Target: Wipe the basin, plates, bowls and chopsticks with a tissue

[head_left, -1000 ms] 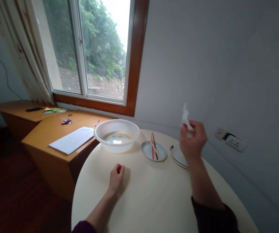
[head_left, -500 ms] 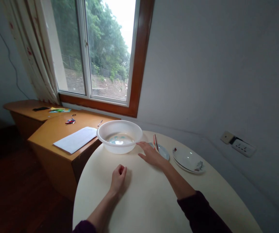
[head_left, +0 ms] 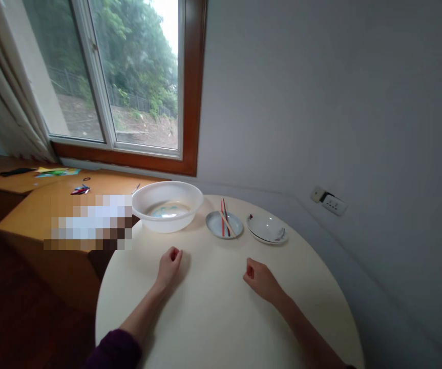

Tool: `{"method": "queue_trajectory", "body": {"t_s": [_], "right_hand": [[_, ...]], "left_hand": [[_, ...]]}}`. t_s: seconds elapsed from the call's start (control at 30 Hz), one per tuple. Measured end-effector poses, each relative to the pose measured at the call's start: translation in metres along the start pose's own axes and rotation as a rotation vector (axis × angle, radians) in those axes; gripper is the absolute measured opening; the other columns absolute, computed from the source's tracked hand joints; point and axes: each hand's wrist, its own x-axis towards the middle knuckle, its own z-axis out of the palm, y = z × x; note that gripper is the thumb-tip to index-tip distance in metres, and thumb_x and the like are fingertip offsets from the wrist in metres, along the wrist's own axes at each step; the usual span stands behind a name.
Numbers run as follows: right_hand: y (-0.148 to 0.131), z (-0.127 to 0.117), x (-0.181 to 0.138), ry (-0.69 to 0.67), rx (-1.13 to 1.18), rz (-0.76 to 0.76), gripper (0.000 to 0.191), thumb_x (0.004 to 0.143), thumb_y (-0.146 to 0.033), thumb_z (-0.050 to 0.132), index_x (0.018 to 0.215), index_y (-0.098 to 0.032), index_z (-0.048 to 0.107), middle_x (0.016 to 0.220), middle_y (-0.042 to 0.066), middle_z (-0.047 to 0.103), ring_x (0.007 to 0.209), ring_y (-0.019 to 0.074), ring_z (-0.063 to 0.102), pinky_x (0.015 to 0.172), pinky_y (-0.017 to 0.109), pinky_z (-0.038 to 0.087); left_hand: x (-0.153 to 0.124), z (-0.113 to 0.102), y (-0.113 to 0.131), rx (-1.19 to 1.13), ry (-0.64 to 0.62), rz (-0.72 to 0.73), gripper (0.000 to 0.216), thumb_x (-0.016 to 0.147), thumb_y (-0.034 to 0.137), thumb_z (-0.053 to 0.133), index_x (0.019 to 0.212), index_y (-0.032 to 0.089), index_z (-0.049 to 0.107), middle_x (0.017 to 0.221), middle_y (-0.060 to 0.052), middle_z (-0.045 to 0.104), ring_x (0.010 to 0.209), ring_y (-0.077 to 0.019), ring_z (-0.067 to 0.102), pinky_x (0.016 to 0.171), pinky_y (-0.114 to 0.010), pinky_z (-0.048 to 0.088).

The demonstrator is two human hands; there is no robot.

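Observation:
Both of my fists rest on a round cream table (head_left: 221,318). My left hand (head_left: 170,262) is curled shut with nothing in it, a little in front of a white plastic basin (head_left: 167,205) that holds some water. My right hand (head_left: 261,279) is also closed and holds nothing. Beyond it lies a small blue plate (head_left: 224,225) with several chopsticks (head_left: 225,223) across it, red and pale wood among them. To the right of that stands a stack of white plates (head_left: 267,228) with a small crumpled scrap at the rim.
A wooden desk (head_left: 24,215) stands left of the table, with a blurred sheet (head_left: 90,223), coloured papers (head_left: 54,171) and small items (head_left: 80,190). A window (head_left: 109,77) is behind, a grey wall to the right with a socket (head_left: 330,203).
My right hand held a white scrap up near the plates, then reached flat beside the basin, and now rests closed on the table. The view has shifted right. My left hand has stayed put.

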Motion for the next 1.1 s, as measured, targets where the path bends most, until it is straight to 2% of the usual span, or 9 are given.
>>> {"method": "queue_trajectory", "body": {"t_s": [0.13,0.23,0.5,0.87,1.1], "right_hand": [[0.019,0.015,-0.006,0.135,0.322,0.178,0.012,0.059,-0.019,0.048,0.053,-0.021,0.037,0.048,-0.006,0.039,0.047,0.0103,0.038,0.047,0.022,0.029],[0.026,0.017,-0.005,0.192,0.438,0.232,0.013,0.058,-0.022,0.047,0.052,-0.021,0.035,0.048,-0.007,0.036,0.047,0.0092,0.034,0.045,0.021,0.027],[0.026,0.018,-0.008,0.185,0.466,0.232,0.012,0.057,-0.021,0.048,0.054,-0.021,0.037,0.049,-0.008,0.036,0.048,0.0084,0.033,0.045,0.020,0.026],[0.024,0.019,-0.009,0.173,0.453,0.237,0.011,0.057,-0.018,0.048,0.055,-0.021,0.037,0.049,-0.008,0.038,0.047,0.0080,0.035,0.045,0.019,0.027],[0.023,0.018,-0.009,0.158,0.458,0.234,0.010,0.058,-0.018,0.049,0.056,-0.020,0.039,0.049,-0.008,0.040,0.047,0.0080,0.036,0.045,0.019,0.028]], "left_hand": [[-0.001,-0.001,0.003,0.024,-0.041,0.007,0.031,0.065,0.046,0.050,0.051,0.020,0.043,0.047,0.004,0.042,0.050,-0.0116,0.038,0.051,-0.025,0.029],[-0.002,-0.003,0.002,0.042,-0.065,0.013,0.031,0.065,0.046,0.051,0.052,0.019,0.045,0.047,0.004,0.042,0.050,-0.0113,0.038,0.050,-0.024,0.029],[-0.003,-0.007,-0.001,0.082,-0.127,0.032,0.031,0.068,0.045,0.050,0.054,0.018,0.046,0.049,0.004,0.043,0.051,-0.0111,0.039,0.050,-0.024,0.029],[-0.003,-0.006,-0.004,0.063,-0.140,0.028,0.033,0.068,0.048,0.052,0.054,0.018,0.046,0.047,0.005,0.041,0.049,-0.0100,0.037,0.048,-0.023,0.028],[-0.003,-0.007,0.001,0.063,-0.195,0.045,0.034,0.068,0.048,0.053,0.053,0.018,0.047,0.047,0.004,0.043,0.049,-0.0106,0.038,0.049,-0.023,0.029]]}}
